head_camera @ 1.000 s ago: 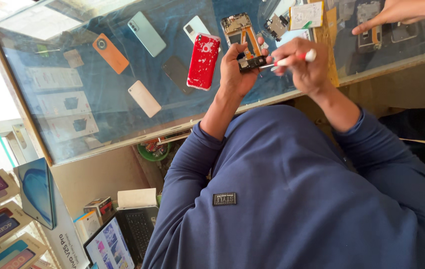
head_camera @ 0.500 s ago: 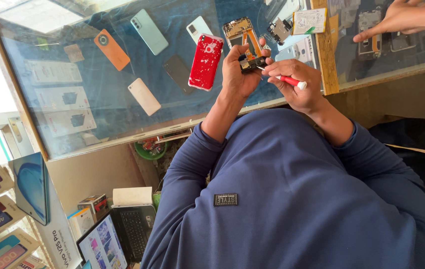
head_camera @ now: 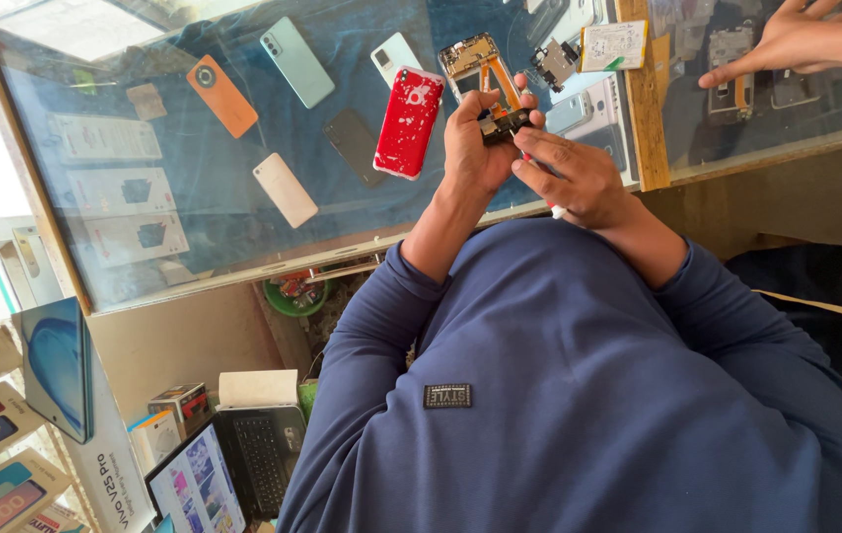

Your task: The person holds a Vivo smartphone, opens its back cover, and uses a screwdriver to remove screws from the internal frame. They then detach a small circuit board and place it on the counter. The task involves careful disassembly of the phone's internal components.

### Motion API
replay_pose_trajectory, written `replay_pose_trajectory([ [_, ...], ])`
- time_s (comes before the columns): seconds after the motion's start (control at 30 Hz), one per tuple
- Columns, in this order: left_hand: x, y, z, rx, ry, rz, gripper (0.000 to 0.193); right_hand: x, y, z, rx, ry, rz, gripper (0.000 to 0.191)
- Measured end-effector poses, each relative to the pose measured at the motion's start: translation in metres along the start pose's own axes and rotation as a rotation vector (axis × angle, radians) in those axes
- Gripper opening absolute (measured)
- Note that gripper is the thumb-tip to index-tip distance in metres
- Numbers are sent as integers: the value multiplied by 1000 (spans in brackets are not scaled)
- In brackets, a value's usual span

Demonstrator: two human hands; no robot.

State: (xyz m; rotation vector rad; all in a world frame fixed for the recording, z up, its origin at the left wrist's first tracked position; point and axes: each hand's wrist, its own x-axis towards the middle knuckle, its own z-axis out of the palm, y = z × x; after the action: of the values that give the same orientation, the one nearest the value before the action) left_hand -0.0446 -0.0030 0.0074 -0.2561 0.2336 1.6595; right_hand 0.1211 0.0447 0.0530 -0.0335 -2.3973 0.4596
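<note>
The right hand (head_camera: pixel 579 178) has drawn its red-and-white tool in, fingers curled around it; the left hand (head_camera: pixel 475 138) pinches a small dark part (head_camera: pixel 503 123). The opened phone (head_camera: pixel 480 67) lies unassembled.

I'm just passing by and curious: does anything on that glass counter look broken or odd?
Yes. One phone lies opened up beside the red phone, its back off and inner parts bare. The left hand holds a small dark part above it, which the right hand touches. The other phones look whole.
</note>
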Motion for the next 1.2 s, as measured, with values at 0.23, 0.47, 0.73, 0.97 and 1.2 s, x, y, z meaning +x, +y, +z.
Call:
replay_pose_trajectory([
  [0.23,-3,-3,0,79,3,56,34,-3,3,3,5,34,9,21],
  [0.47,-4,-7,-1,85,-25,116,37,-2,4,1,41,44,42,25],
  [0.73,-8,-4,-3,249,38,224,42,25,13,-16,266,177,160,26],
  [0.97,-11,-7,-5,292,-21,290,62,37,31,-15,190,-9,131,24],
  [1.2,-16,1,-11,352,-170,343,77,6,63,-16,703,328,509,23],
])
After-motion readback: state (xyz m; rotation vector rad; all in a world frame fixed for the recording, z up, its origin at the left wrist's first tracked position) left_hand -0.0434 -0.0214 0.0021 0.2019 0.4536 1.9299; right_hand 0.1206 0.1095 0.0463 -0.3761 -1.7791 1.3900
